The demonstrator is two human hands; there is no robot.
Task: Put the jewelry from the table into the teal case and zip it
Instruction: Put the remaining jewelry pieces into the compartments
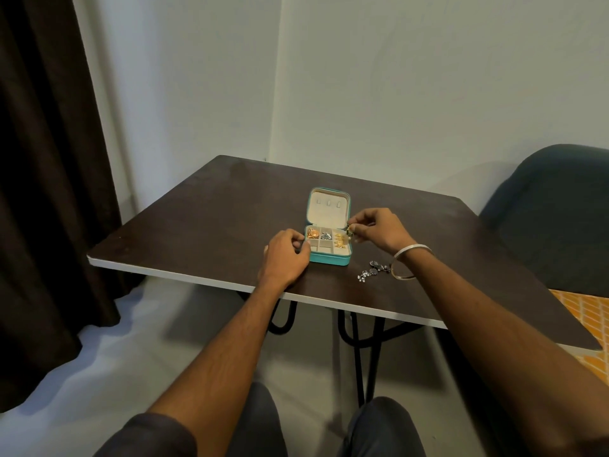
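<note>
Dark desk (pixel 204 206) stands by a pale wall. Nearest, loose jewelry (pixel 374 270) and a bangle (pixel 402 273) lie by the right wrist. Left hand (pixel 286 255) curls its fingers on the case (pixel 329 255) edge. Right hand (pixel 375 227) pinches a small earring (pixel 350 231) over the open case. These bits look light, tiny and easy to bend, so pinch each softly by its middle.

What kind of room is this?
Probably a room in a home: a small dark table in a plain-walled corner, a dark floor-length curtain and a padded chair beside it.
</note>
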